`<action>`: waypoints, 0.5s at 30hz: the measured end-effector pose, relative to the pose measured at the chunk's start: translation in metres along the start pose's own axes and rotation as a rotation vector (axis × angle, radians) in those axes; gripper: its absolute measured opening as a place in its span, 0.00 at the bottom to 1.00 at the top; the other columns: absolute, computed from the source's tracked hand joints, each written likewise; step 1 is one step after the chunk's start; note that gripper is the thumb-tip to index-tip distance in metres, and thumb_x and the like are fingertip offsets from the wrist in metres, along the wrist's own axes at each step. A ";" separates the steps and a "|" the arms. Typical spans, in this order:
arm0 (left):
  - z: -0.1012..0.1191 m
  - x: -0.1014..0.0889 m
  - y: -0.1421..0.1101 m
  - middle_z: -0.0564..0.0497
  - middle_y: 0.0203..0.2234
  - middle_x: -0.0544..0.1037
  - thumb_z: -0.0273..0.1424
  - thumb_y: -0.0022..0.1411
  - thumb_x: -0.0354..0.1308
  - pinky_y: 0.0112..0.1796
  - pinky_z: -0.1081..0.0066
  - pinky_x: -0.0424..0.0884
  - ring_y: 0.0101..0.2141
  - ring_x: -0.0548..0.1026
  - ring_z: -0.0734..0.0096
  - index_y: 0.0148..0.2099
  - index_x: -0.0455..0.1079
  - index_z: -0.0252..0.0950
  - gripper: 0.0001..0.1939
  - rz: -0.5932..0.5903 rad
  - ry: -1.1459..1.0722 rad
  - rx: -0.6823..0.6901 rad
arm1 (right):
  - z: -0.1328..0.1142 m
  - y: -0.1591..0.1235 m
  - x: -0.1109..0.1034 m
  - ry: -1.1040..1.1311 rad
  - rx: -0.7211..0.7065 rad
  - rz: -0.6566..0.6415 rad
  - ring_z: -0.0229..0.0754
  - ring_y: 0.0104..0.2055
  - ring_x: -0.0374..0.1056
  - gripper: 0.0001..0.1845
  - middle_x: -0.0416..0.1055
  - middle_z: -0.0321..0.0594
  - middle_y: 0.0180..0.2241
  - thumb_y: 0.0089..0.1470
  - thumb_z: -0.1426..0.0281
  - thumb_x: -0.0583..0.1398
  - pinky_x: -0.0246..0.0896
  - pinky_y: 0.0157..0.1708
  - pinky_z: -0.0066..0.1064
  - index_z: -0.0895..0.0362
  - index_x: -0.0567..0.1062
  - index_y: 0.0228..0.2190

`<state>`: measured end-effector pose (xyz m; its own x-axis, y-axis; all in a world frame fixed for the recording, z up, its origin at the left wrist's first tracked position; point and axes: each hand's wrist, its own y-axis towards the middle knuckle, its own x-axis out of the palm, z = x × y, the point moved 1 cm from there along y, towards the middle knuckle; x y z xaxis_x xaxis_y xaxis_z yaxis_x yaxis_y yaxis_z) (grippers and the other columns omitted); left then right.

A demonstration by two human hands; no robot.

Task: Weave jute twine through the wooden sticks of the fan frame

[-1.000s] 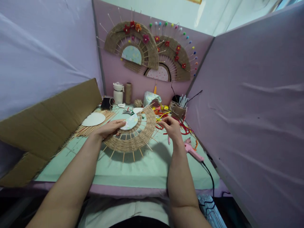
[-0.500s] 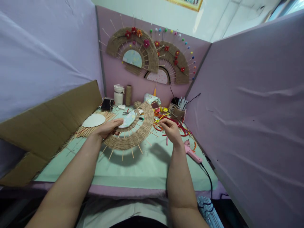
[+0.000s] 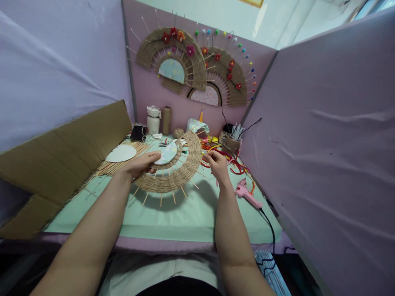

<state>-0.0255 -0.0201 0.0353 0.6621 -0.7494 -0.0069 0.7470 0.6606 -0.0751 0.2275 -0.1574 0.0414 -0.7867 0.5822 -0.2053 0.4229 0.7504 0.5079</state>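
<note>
A half-round woven fan [image 3: 168, 184], with a band of brown twine on thin sticks and a pale floral cloth centre [image 3: 167, 154], is held up over the table. My left hand [image 3: 142, 163] is closed on its left side, thumb on the cloth and fingers underneath. At the fan's right edge, close to the stick ends, my right hand [image 3: 218, 165] is pinched with thumb and forefinger together. Whatever sits in that pinch is too small to make out.
A pink glue gun [image 3: 248, 195] with a black cord lies at right. Red and yellow fuzzy stems [image 3: 237, 166] are heaped behind my right hand. A white oval [image 3: 121, 153] rests on thin sticks beside the cardboard [image 3: 92, 131]. Two finished fans [image 3: 197, 72] hang behind.
My right hand has shifted slightly left, closer to the fan's edge, still pinched. My left hand keeps its hold on the fan. The view has tilted a little.
</note>
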 end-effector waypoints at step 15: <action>0.001 -0.043 -0.009 0.55 0.24 0.67 0.46 0.52 0.60 0.15 0.80 0.53 0.17 0.63 0.81 0.38 0.69 0.36 0.19 -0.047 0.258 -0.081 | 0.011 0.000 0.003 -0.245 -0.091 -0.084 0.37 0.26 0.60 0.11 0.68 0.36 0.23 0.48 0.62 0.62 0.53 0.29 0.29 0.56 0.72 0.22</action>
<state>-0.0607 0.0058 0.0377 0.5819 -0.7724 -0.2545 0.7622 0.6271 -0.1607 0.2303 -0.1517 0.0315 -0.6804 0.5855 -0.4407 0.3094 0.7746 0.5516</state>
